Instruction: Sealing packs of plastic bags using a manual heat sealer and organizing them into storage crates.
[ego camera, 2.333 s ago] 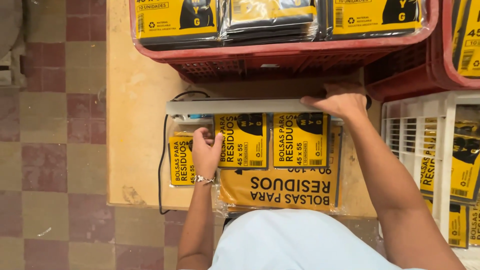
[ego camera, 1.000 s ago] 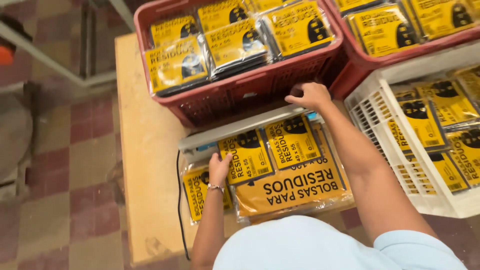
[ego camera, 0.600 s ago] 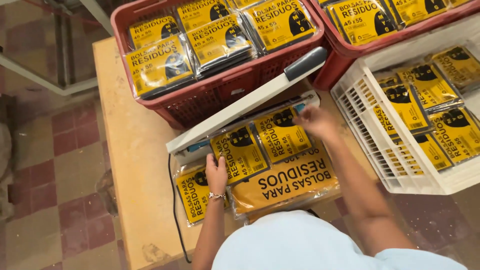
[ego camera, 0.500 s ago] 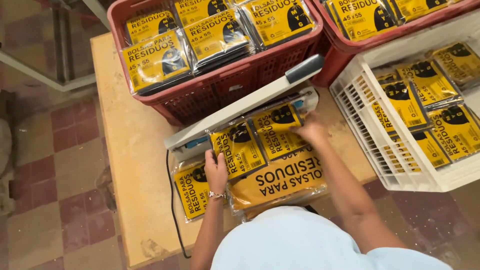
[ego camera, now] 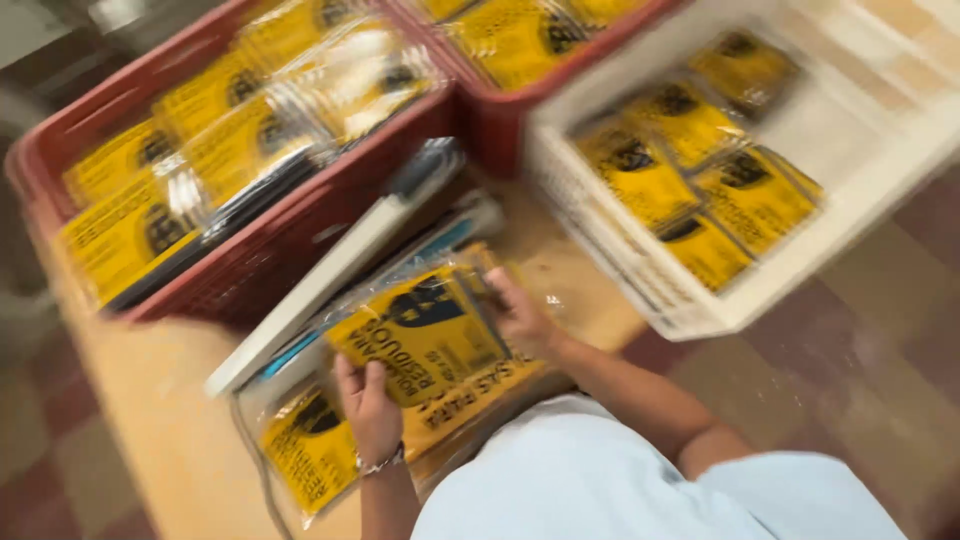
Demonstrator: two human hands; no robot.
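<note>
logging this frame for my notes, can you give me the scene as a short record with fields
left hand: left hand grips the near edge of the yellow packet
right hand: right hand holds the packet's far edge
under packet: more yellow packets in clear wrap
sealer: white bar raised, beside the packet
surface: wooden table
crates: red crate and white crate, both holding yellow packets
image: motion blurred

A flat yellow-and-black plastic-wrapped packet [ego camera: 425,335] lies on the wooden table, over more yellow packets [ego camera: 310,450]. Similar shiny packets fill the red crate [ego camera: 200,150] and white crate [ego camera: 700,170] behind.
</note>
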